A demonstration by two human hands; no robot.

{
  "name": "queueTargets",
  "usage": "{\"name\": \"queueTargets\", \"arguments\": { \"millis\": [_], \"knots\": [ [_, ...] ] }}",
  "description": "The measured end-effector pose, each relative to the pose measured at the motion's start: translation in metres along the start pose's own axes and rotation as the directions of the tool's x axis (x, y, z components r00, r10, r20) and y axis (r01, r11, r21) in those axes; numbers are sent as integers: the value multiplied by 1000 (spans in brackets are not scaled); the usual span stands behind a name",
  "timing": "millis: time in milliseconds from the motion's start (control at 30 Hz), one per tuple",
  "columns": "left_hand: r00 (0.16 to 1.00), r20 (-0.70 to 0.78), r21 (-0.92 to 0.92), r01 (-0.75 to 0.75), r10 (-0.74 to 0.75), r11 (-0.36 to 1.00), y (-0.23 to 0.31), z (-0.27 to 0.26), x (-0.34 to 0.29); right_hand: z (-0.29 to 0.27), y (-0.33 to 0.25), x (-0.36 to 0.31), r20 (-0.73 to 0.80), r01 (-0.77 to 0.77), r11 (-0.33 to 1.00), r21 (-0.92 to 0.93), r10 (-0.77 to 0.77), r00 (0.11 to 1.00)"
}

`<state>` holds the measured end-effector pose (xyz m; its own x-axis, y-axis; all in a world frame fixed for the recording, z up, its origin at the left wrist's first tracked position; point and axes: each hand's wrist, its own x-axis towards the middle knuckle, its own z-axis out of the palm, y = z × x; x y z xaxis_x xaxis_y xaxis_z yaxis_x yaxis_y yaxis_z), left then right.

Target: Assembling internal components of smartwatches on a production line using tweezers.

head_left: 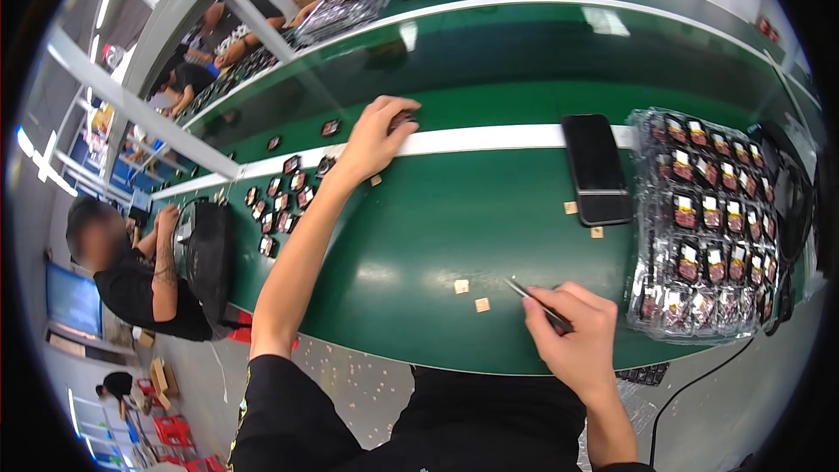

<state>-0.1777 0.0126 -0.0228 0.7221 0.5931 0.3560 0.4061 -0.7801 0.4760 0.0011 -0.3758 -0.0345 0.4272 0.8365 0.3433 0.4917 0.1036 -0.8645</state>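
Note:
My left hand (pixel 381 138) reaches over the white strip along the bench, its fingers curled round a small dark pack (pixel 401 119) that they partly hide. Slim dark tweezers (pixel 544 304) are gripped in my right hand (pixel 578 336), their tip pointing up and left above the green bench top. Two small beige squares (pixel 461 286) lie just left of that tip. Several small black packs with pale labels (pixel 281 201) are scattered left of my left forearm. At the right, a clear plastic tray (pixel 640 236) holds rows of similar packs.
A black phone (pixel 596 166) lies across the white strip (pixel 489 139), with two beige squares below it. A black cable (pixel 690 393) hangs off the right edge. At the left sits a person by a black bag (pixel 207 249). Other people work beyond the far rail.

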Motion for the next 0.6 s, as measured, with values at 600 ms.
{"name": "queueTargets", "arguments": {
  "millis": [600],
  "knots": [
    [956, 196, -56, -213, 220, 975, 116, 19, -92, -3, -1, 9, -43, -74, 997, -20, 74, 996]
  ]
}}
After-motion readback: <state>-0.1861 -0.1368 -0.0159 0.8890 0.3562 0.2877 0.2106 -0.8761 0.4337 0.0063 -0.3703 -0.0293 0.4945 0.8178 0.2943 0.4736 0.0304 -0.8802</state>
